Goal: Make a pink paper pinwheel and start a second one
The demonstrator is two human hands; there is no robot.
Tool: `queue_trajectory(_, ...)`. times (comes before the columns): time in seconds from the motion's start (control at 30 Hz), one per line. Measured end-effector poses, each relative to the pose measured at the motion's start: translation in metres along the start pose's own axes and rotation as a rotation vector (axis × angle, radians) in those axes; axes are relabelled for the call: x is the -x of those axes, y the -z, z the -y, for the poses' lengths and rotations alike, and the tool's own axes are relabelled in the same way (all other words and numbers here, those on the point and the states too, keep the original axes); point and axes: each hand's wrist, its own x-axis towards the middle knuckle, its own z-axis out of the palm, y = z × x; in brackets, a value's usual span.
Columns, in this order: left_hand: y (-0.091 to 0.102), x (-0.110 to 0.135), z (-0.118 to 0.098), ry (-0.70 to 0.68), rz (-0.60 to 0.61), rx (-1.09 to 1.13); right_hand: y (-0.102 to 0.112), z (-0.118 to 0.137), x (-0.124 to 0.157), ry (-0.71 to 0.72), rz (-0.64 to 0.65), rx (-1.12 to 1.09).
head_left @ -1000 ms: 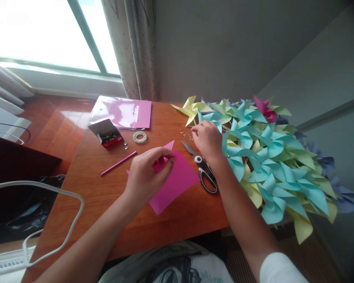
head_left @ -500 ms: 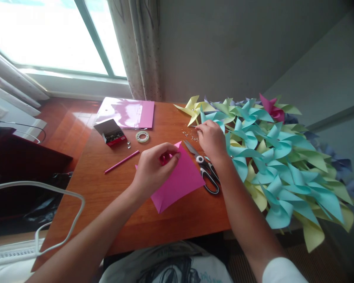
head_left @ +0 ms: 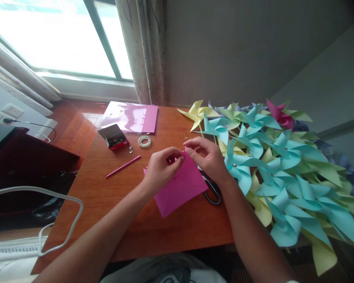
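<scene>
A bright pink square of paper (head_left: 181,188) lies on the wooden table (head_left: 129,220), its corners folded toward the middle. My left hand (head_left: 161,169) pinches those folded corners together at the sheet's top. My right hand (head_left: 208,155) has come in beside it, fingertips pinched at the same spot, holding something too small to make out. Black-handled scissors (head_left: 211,190) lie under my right wrist, partly hidden. Tiny metal pins (head_left: 186,138) are scattered just behind my hands.
A big pile of paper pinwheels (head_left: 271,157) in blue, yellow and green covers the table's right side. Farther left lie a pink straw (head_left: 123,166), a tape roll (head_left: 144,141), an open small box (head_left: 113,137) and a stack of pink paper (head_left: 131,116).
My right hand has left the scattered pins near the pinwheels and moved left to meet my left hand over the pink paper. The left hand kept its pinch on the folds.
</scene>
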Motion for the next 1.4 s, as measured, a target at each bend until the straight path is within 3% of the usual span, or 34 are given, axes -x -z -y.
queue_trajectory(0.47,0.013,0.001,0.005,-0.001,0.004,-0.062,-0.005,-0.008,-0.002,-0.105,0.043,-0.086)
queue_trajectory(0.93,0.011,0.007,0.001,0.071,0.058,-0.028,-0.004,-0.010,-0.001,-0.202,0.063,-0.132)
queue_trajectory(1.4,0.005,0.011,0.001,0.073,0.074,-0.005,0.009,-0.001,-0.002,-0.073,0.159,0.033)
